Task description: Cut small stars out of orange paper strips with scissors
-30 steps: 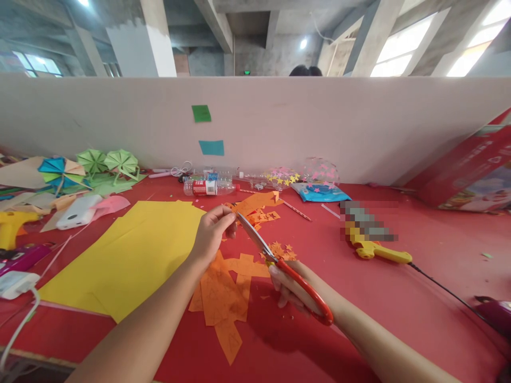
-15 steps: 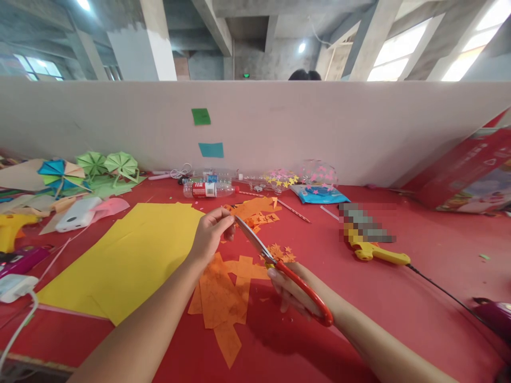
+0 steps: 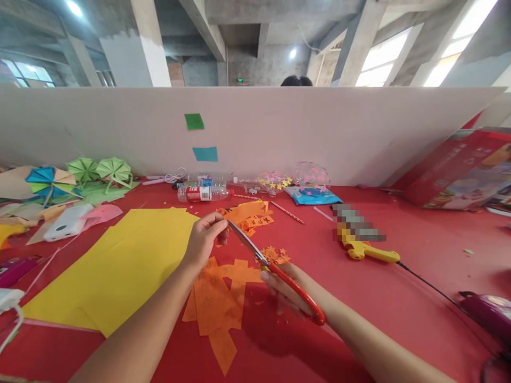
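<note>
My right hand [image 3: 285, 292] grips a pair of scissors [image 3: 296, 289] with red handles. Their blades point up and left, looking nearly closed, with the tips at the fingers of my left hand [image 3: 204, 238]. That hand is closed in a pinch; whatever it holds is too small or hidden to make out. Below both hands lie overlapping orange paper pieces [image 3: 217, 306]. A little pile of orange paper stars [image 3: 275, 254] sits just beyond the scissors. More orange cut strips [image 3: 251, 215] lie behind my left hand.
Yellow paper sheets [image 3: 115, 260] cover the left side. Plastic bottles [image 3: 199, 193], a blue packet [image 3: 315, 196] and a striped stick [image 3: 287, 213] line the back near a white partition [image 3: 319, 127]. A yellow glue gun [image 3: 371, 252] with a cable lies right; paper umbrellas [image 3: 51, 183] stand far left.
The view has shifted slightly, so the table's things appear a little further left and mostly lower. Both hands and the scissors keep nearly the same pose.
</note>
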`<state>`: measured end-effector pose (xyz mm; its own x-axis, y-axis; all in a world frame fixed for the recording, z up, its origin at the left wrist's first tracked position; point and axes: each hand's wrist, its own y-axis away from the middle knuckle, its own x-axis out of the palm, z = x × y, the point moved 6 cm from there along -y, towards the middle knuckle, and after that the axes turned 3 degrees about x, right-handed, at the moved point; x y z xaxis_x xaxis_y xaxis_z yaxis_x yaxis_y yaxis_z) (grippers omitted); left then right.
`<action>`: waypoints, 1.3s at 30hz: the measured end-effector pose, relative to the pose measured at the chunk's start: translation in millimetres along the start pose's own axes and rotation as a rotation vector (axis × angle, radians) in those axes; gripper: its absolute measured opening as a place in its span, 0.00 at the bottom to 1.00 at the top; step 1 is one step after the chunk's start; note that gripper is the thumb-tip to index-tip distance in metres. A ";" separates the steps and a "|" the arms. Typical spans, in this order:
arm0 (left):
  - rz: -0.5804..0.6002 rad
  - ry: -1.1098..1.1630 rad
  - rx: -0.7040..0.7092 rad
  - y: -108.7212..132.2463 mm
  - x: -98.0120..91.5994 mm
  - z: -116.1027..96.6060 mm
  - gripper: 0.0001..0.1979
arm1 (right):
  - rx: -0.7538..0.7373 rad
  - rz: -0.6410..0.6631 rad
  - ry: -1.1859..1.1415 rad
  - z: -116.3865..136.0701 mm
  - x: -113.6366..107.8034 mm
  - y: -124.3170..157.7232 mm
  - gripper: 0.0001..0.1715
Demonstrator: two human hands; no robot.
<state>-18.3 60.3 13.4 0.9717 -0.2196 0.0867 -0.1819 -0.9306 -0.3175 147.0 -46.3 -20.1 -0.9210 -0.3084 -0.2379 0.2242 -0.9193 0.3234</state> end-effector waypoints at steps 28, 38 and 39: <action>-0.047 0.008 0.038 2.9 -0.8 -3.9 0.07 | 0.050 -0.041 0.043 -5.3 -1.1 -3.8 0.30; -0.023 -0.050 0.079 6.5 3.6 -6.0 0.09 | 0.022 -0.044 0.028 -2.2 1.0 1.3 0.31; -0.025 -0.060 0.083 7.0 4.0 -6.5 0.09 | 0.024 -0.042 0.026 -1.5 1.1 1.4 0.31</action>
<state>-16.6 51.0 17.7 0.9835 -0.1765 0.0399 -0.1470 -0.9078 -0.3929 146.8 -48.3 -21.3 -0.9209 -0.2764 -0.2748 0.1781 -0.9255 0.3342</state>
